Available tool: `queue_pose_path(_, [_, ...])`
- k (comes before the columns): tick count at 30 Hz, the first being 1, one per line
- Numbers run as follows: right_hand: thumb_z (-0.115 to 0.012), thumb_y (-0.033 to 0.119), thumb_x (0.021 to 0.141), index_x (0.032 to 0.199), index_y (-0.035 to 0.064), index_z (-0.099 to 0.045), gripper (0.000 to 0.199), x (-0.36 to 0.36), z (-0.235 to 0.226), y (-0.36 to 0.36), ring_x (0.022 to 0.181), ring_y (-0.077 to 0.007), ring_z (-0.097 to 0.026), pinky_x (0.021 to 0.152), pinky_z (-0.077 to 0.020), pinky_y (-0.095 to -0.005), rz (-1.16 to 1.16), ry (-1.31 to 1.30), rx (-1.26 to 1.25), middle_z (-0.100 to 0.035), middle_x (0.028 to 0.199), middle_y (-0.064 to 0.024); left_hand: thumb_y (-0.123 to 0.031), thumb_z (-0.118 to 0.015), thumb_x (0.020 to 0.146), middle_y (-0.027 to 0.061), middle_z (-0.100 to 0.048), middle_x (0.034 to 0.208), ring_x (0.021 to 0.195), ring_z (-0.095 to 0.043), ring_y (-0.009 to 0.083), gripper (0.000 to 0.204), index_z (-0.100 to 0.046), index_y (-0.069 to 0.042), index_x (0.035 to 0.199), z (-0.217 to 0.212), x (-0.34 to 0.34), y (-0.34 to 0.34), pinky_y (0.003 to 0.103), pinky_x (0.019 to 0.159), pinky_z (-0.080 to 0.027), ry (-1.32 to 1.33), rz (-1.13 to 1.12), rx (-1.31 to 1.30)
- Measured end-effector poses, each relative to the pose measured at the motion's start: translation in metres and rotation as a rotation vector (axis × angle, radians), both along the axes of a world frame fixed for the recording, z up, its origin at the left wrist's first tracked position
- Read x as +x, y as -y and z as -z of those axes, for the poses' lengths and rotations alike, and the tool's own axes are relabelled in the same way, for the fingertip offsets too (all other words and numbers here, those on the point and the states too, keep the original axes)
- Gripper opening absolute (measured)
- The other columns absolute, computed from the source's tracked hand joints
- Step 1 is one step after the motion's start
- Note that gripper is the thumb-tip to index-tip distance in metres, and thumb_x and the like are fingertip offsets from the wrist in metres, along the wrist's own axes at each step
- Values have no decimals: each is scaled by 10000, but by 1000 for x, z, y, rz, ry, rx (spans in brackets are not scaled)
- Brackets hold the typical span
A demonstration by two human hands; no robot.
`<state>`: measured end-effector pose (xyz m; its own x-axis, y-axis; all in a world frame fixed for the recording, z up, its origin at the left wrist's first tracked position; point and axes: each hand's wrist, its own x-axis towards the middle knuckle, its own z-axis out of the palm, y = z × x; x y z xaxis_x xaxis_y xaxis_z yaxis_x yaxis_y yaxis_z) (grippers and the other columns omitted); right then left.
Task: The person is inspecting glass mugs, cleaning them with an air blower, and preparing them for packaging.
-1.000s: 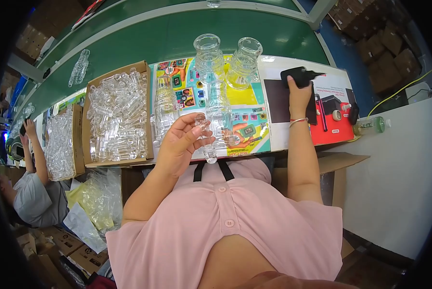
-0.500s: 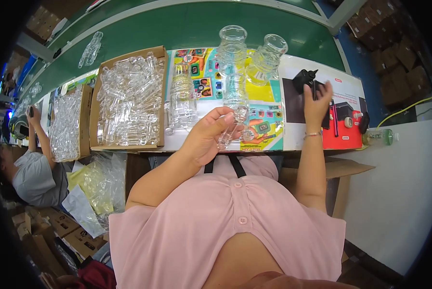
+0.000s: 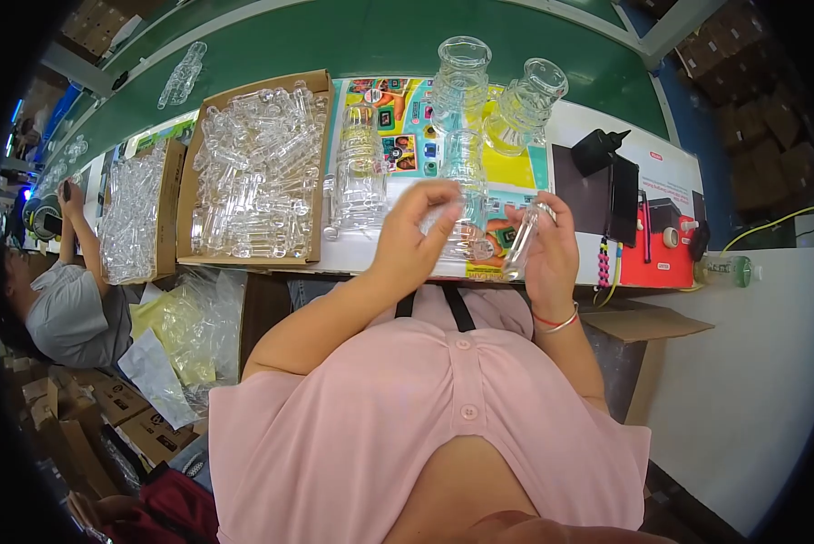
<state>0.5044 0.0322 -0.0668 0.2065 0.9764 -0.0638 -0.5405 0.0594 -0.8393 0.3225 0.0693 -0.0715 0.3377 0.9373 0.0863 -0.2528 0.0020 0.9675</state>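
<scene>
My right hand (image 3: 552, 249) is closed round a small clear glass tube (image 3: 521, 241), which tilts down towards the table's front edge. Beside it, my left hand (image 3: 414, 238) has its thumb and forefinger curled towards each other in front of a tall, ribbed glass piece (image 3: 464, 163). Blur at those fingertips hides whether they grip anything. More ribbed glass pieces stand behind: one upright (image 3: 462, 77) and a flared one (image 3: 525, 107) to its right. Left of my hands, further clear glass pieces (image 3: 360, 172) are on the printed sheet.
A cardboard box (image 3: 320, 195) full of small glass tubes stands on the left, with another tray of glass (image 3: 133, 213) beyond it. A black nozzle bottle (image 3: 597, 152) stands at the right. A co-worker (image 3: 67, 304) sits far left. A green-tinted bottle (image 3: 731, 270) lies far right.
My right hand has left the black bottle and come in to the middle, where it now holds a small glass tube. My left hand has shifted slightly right and up.
</scene>
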Motion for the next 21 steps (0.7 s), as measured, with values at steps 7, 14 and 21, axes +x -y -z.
queue_pose_path(7, [-438, 172, 910, 1132, 39, -428, 259, -4, 36, -16, 946, -225, -545, 841, -456, -388, -28, -201, -261, -551, 978, -109, -257, -577, 827, 286, -228, 1343, 1234, -280, 414, 581, -342, 3, 1290, 19, 9, -17, 409, 1005, -274, -868, -170, 431])
queue_pose_path(14, [-424, 219, 922, 1184, 15, -381, 335, -12, -18, 11, 968, -196, -536, 846, -450, -369, -28, -196, 38, -509, 1098, -99, -251, -740, 688, 214, -227, 1374, 1205, -378, 293, 829, -276, -104, 1358, -37, -13, 6, 387, 898, -408, -484, 11, 351])
queue_pose_path(21, [-540, 269, 868, 1147, 16, -391, 405, -17, -64, 22, 924, -175, -526, 814, -431, -314, -186, 69, 356, -531, 972, -91, -284, -874, 479, 130, -490, 1191, 1131, -453, 220, 1014, -318, -16, 1282, -67, -35, 24, 357, 956, -338, 13, 58, 72])
